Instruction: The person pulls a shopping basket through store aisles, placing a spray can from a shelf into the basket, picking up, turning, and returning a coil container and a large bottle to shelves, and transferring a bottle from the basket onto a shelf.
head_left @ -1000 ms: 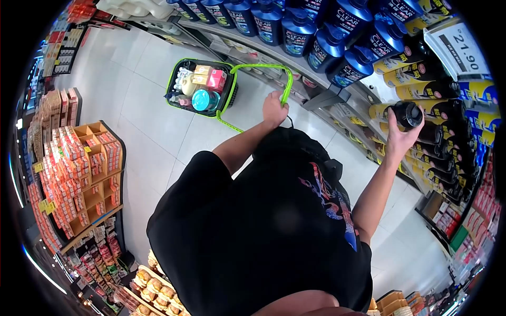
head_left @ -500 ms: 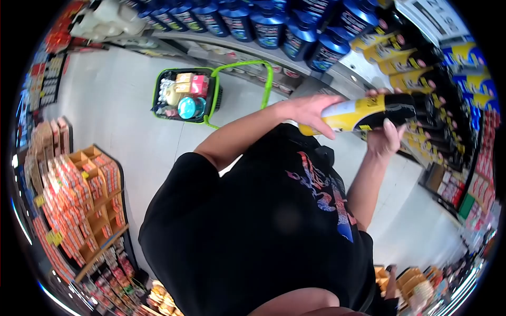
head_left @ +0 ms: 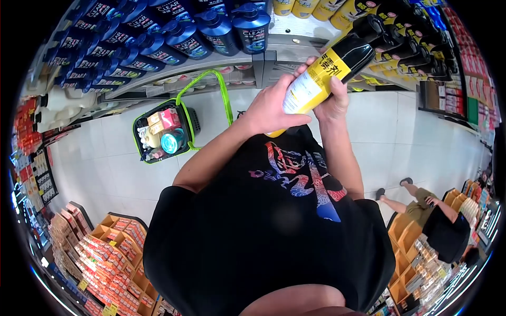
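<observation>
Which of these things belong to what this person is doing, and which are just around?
Part of the job:
yellow-and-black can, held by the left hand and right hand
green-rimmed basket, probably, though untouched

Just around:
blue pump bottles
stacked orange boxes

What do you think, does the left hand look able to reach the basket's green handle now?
Probably yes, but the left hand would first need to leave the yellow can, which the right hand also holds. The green handle stands up nearby, with nothing visible between.
</observation>
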Demonstrator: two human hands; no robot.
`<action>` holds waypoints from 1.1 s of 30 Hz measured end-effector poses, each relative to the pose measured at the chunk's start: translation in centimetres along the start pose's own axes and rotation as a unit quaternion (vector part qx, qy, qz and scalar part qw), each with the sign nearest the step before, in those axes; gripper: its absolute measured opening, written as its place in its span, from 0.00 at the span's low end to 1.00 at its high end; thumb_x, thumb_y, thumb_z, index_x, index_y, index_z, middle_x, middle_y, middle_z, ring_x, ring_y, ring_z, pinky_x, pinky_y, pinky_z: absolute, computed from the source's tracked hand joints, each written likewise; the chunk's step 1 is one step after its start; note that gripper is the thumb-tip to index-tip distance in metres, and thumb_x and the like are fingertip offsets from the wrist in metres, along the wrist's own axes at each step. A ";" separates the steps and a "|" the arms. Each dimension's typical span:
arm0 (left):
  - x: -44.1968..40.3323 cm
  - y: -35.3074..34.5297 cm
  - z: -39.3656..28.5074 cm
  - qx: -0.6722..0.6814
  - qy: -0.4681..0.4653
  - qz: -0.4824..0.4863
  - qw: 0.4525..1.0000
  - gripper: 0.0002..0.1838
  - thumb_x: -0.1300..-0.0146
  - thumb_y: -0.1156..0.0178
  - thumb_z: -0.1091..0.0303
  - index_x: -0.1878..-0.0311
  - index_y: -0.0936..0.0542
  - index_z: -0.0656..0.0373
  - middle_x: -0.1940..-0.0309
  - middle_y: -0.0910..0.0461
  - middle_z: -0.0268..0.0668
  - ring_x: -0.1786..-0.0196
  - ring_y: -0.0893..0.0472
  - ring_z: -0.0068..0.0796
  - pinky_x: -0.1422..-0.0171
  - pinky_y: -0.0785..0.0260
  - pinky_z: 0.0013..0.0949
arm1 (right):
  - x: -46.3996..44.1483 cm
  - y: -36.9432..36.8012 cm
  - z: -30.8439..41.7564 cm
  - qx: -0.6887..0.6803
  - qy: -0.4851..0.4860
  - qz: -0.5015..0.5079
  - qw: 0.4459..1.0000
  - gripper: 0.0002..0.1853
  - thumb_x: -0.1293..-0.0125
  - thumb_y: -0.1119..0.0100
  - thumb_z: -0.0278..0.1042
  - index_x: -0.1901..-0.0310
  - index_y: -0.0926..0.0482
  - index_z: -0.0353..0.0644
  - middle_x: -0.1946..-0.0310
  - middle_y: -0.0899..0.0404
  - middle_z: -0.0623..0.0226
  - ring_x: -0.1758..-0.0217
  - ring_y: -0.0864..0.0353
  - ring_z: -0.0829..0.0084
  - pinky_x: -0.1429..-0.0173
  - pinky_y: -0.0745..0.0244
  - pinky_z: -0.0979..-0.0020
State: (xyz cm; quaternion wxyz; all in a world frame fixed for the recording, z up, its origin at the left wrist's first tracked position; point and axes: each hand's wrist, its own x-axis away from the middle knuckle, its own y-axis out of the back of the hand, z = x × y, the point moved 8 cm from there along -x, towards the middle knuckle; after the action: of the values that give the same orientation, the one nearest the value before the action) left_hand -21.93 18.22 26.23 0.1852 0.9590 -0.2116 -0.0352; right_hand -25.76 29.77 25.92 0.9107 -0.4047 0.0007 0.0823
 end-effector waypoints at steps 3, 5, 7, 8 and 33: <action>0.1 -1.7 1.1 0.272 -0.003 0.116 0.955 0.39 0.54 0.27 0.60 0.42 0.36 0.68 0.51 0.23 0.49 0.49 0.20 0.41 0.45 0.29 0.36 | 0.1 -1.7 0.8 -0.112 -0.006 0.124 0.986 0.40 0.46 0.35 0.48 0.36 0.42 0.39 0.52 0.29 0.53 0.50 0.24 0.57 0.43 0.27 0.55; 1.1 -3.9 1.1 0.528 0.079 0.247 0.809 0.40 0.53 0.31 0.70 0.36 0.37 0.66 0.49 0.22 0.47 0.54 0.17 0.39 0.46 0.25 0.38 | 0.1 -2.0 1.8 -0.128 0.007 0.147 0.981 0.41 0.45 0.36 0.50 0.35 0.42 0.39 0.52 0.29 0.54 0.50 0.24 0.58 0.43 0.27 0.56; 1.5 -5.1 0.9 0.538 0.084 0.274 0.793 0.38 0.54 0.31 0.70 0.38 0.35 0.67 0.51 0.22 0.46 0.55 0.17 0.38 0.47 0.24 0.38 | 0.1 -2.7 2.5 -0.145 0.014 0.189 0.971 0.43 0.44 0.36 0.56 0.34 0.43 0.39 0.52 0.28 0.54 0.50 0.23 0.58 0.43 0.27 0.56; 1.9 -5.8 0.7 0.549 0.089 0.298 0.776 0.37 0.54 0.31 0.69 0.39 0.34 0.67 0.53 0.21 0.46 0.56 0.17 0.37 0.48 0.24 0.37 | 0.2 -2.6 2.7 -0.145 0.019 0.188 0.971 0.43 0.44 0.36 0.56 0.34 0.43 0.39 0.52 0.28 0.54 0.50 0.23 0.58 0.43 0.27 0.56; 0.6 -3.3 0.0 0.327 -0.005 0.069 0.942 0.36 0.47 0.32 0.61 0.40 0.37 0.66 0.46 0.26 0.42 0.44 0.25 0.32 0.39 0.34 0.36 | 1.6 -0.6 3.1 0.089 0.044 -0.022 0.995 0.31 0.37 0.42 0.48 0.42 0.35 0.30 0.50 0.26 0.49 0.52 0.20 0.57 0.49 0.20 0.59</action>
State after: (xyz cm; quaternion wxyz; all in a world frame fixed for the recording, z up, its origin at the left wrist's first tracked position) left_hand -20.08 20.73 25.00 -0.1380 0.9495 -0.2784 0.0441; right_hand -24.34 31.90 28.34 0.9438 -0.3253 0.0392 0.0442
